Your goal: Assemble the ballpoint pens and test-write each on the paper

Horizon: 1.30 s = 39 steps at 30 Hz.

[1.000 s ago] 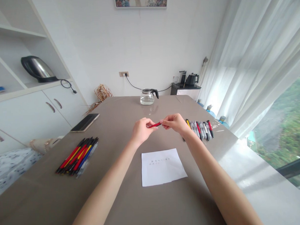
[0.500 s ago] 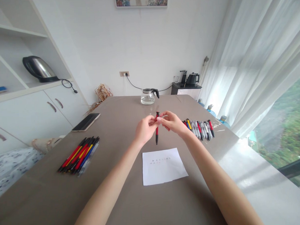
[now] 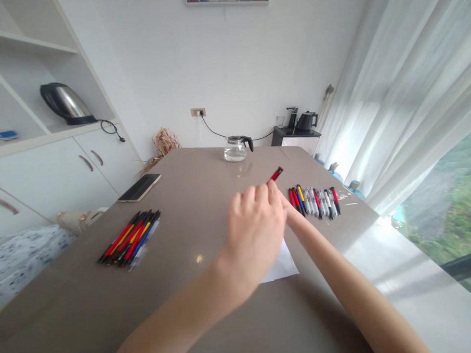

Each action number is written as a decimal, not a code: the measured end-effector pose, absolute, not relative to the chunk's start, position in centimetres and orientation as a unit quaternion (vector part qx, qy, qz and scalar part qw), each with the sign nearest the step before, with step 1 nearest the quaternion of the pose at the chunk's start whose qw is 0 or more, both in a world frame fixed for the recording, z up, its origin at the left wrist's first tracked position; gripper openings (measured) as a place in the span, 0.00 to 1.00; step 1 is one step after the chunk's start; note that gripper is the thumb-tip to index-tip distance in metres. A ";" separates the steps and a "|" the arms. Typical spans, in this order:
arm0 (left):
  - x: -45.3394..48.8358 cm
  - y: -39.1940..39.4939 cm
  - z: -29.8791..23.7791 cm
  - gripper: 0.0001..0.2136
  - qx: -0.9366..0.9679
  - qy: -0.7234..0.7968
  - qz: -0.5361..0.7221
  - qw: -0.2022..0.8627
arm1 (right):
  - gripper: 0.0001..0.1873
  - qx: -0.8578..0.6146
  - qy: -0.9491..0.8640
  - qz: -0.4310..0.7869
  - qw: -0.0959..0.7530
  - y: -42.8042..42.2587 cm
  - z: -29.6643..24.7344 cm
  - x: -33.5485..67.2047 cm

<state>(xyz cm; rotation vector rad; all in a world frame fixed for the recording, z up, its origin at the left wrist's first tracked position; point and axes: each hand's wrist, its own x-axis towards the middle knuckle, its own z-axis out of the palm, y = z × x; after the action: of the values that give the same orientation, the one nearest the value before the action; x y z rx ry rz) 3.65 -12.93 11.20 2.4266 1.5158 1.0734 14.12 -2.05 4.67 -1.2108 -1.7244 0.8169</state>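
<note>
Red pen (image 3: 276, 173) is held raised over the tabletop (image 3: 205, 198), with only its end seen past the left hand (image 3: 257, 230). Curled fingers (image 3: 260, 195) cover the right hand (image 3: 288, 210), so whose grip carries it cannot be told. Paper (image 3: 283, 263) is kept beneath, likely for writing.

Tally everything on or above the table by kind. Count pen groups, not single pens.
Pen groups: 2 (left pile, right row)
Red pen: 1
Paper: 1
Glass jug: 1
Phone: 1
Total: 6
</note>
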 end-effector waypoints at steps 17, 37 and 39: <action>5.3 -17.4 -0.9 0.49 0.868 0.490 0.020 0.078 | 0.08 -0.506 -0.651 0.395 0.406 -9.4 -1.3 14.5; 5.0 -18.0 0.9 0.43 0.879 0.470 -0.066 0.041 | 0.11 -0.600 -0.665 0.295 0.332 -9.7 -1.3 13.9; 5.1 -18.1 0.7 0.43 0.879 0.472 -0.059 0.040 | 0.11 -0.597 -0.667 0.300 0.330 -9.7 -1.2 13.9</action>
<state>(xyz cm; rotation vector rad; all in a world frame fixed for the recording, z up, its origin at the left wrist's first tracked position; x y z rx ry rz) 5.06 -18.05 0.70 2.6931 1.4458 -0.1795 13.94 -9.74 -1.22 -1.5622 -1.7436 0.7859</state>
